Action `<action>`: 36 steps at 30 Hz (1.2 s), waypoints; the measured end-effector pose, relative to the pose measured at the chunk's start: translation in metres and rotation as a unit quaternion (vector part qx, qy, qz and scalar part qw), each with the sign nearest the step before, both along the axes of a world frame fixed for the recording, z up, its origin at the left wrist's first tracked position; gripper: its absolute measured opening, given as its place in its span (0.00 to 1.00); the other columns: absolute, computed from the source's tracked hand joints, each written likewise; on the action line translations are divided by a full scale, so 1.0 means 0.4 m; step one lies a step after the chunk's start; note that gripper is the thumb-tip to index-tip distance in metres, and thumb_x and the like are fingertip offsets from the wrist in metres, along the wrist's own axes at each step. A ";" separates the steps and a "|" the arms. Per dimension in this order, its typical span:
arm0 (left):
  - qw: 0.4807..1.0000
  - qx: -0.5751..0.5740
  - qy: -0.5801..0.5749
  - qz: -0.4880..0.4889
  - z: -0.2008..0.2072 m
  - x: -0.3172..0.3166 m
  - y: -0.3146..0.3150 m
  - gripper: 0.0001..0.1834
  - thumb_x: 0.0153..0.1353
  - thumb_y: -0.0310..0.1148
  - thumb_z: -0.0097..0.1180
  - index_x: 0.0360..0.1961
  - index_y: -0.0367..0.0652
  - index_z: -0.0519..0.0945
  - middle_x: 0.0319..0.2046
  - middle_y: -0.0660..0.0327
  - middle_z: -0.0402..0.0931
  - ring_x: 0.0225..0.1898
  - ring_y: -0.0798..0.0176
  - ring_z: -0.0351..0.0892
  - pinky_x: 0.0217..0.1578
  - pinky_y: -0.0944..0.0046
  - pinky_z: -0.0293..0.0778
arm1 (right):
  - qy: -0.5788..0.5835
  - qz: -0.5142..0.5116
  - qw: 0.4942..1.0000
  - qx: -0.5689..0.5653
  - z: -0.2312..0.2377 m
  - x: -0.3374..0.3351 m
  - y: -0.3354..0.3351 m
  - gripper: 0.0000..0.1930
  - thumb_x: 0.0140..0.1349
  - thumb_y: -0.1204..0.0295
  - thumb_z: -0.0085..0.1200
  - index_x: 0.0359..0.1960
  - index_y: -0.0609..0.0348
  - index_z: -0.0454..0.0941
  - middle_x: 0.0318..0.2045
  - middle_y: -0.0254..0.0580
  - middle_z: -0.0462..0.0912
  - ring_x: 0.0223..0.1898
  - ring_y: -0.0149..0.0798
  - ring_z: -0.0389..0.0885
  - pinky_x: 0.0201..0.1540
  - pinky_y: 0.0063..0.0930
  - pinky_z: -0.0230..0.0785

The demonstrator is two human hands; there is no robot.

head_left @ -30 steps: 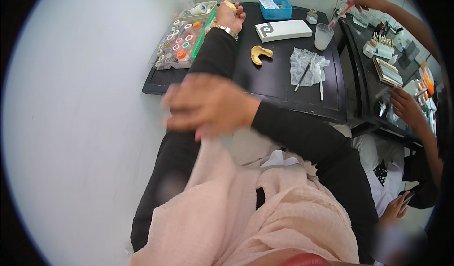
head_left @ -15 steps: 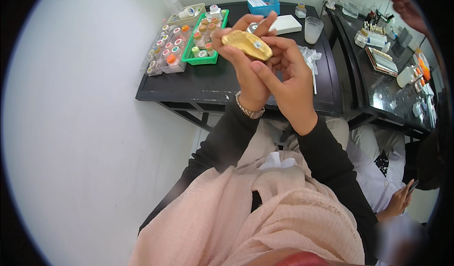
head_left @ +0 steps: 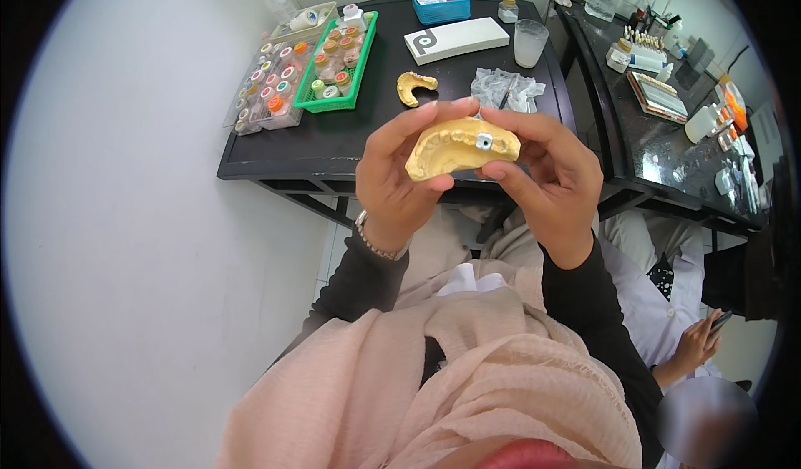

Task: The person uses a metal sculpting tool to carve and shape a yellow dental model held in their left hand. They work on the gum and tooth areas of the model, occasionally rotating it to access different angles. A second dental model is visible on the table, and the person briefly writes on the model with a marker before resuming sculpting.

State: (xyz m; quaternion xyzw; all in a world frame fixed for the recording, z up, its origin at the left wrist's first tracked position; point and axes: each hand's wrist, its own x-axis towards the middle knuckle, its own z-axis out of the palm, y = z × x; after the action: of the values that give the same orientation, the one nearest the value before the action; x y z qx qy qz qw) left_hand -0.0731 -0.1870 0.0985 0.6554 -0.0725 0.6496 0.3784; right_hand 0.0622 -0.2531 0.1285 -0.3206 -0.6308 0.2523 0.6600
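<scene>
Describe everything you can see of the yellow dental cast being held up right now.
The yellow dental cast is a horseshoe-shaped arch model, matte and stone-like, with a row of moulded teeth along its upper curve. One tooth position carries a small grey, metallic-looking piece. It is held in the air in front of the black table, teeth facing the camera. The left hand pinches its left end between thumb and fingers; the right hand grips its right end. Its underside is hidden.

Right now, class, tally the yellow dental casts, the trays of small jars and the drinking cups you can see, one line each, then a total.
Yellow dental casts: 2, one held in both hands, one on the black table
Trays of small jars: 2, green basket, clear tray
Frosted cups: 1
Total: 5
</scene>
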 end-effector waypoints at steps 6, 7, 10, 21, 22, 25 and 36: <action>1.000 0.005 0.026 -0.016 0.023 -0.001 -0.036 0.31 0.51 0.37 0.60 0.53 0.33 0.64 0.48 0.40 0.69 0.52 0.47 0.70 0.50 0.55 0.68 | -0.021 0.006 0.999 0.038 0.021 0.020 -0.034 0.18 0.48 0.82 0.59 0.44 0.67 0.74 0.39 0.44 0.78 0.38 0.32 0.79 0.39 0.20 0.73; 0.999 0.014 0.027 -0.011 0.026 0.001 -0.040 0.30 0.51 0.37 0.60 0.52 0.33 0.65 0.48 0.41 0.69 0.51 0.47 0.70 0.50 0.56 0.68 | -0.028 0.006 0.999 0.046 0.024 0.023 -0.040 0.19 0.48 0.82 0.59 0.44 0.67 0.74 0.40 0.45 0.78 0.38 0.32 0.79 0.39 0.20 0.73; 0.998 0.034 0.045 0.012 0.031 0.005 -0.049 0.28 0.51 0.34 0.60 0.51 0.34 0.66 0.48 0.43 0.69 0.51 0.49 0.70 0.50 0.58 0.69 | -0.011 0.012 0.999 0.035 0.021 0.031 -0.058 0.18 0.49 0.83 0.58 0.44 0.68 0.73 0.40 0.44 0.78 0.38 0.31 0.79 0.39 0.20 0.73; 0.983 -0.016 0.163 0.084 0.036 0.024 -0.099 0.21 0.50 0.22 0.60 0.47 0.36 0.72 0.49 0.48 0.70 0.51 0.58 0.71 0.49 0.63 0.70 | 0.079 0.060 0.992 -0.081 -0.009 0.066 -0.089 0.16 0.54 0.80 0.54 0.46 0.68 0.71 0.39 0.43 0.78 0.40 0.30 0.77 0.42 0.19 0.71; 0.982 -0.027 0.170 0.082 0.025 0.026 -0.096 0.20 0.50 0.21 0.59 0.46 0.36 0.72 0.49 0.48 0.70 0.51 0.58 0.71 0.50 0.63 0.70 | 0.079 0.065 0.992 -0.080 -0.019 0.070 -0.087 0.16 0.54 0.80 0.54 0.46 0.67 0.71 0.39 0.43 0.77 0.40 0.30 0.77 0.43 0.20 0.71; 0.982 -0.058 0.163 0.071 -0.003 0.038 -0.087 0.20 0.50 0.20 0.58 0.46 0.36 0.72 0.49 0.48 0.70 0.52 0.58 0.70 0.50 0.64 0.69 | 0.071 0.069 0.992 -0.077 -0.048 0.082 -0.074 0.16 0.53 0.81 0.55 0.45 0.67 0.71 0.41 0.42 0.77 0.42 0.30 0.76 0.44 0.20 0.71; 0.976 -0.096 0.177 0.086 -0.064 0.028 -0.047 0.16 0.50 0.16 0.56 0.42 0.38 0.73 0.48 0.51 0.72 0.49 0.59 0.73 0.47 0.66 0.71 | 0.023 -0.007 0.999 -0.029 -0.126 0.074 -0.012 0.16 0.49 0.87 0.53 0.41 0.62 0.76 0.38 0.39 0.75 0.40 0.31 0.76 0.43 0.21 0.71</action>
State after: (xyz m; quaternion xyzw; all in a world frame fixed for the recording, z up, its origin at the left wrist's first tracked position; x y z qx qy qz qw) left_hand -0.0618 -0.2056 0.0727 0.7242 0.1155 0.5574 0.3891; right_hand 0.0917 -0.2579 0.0780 -0.3383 -0.6057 0.2735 0.6662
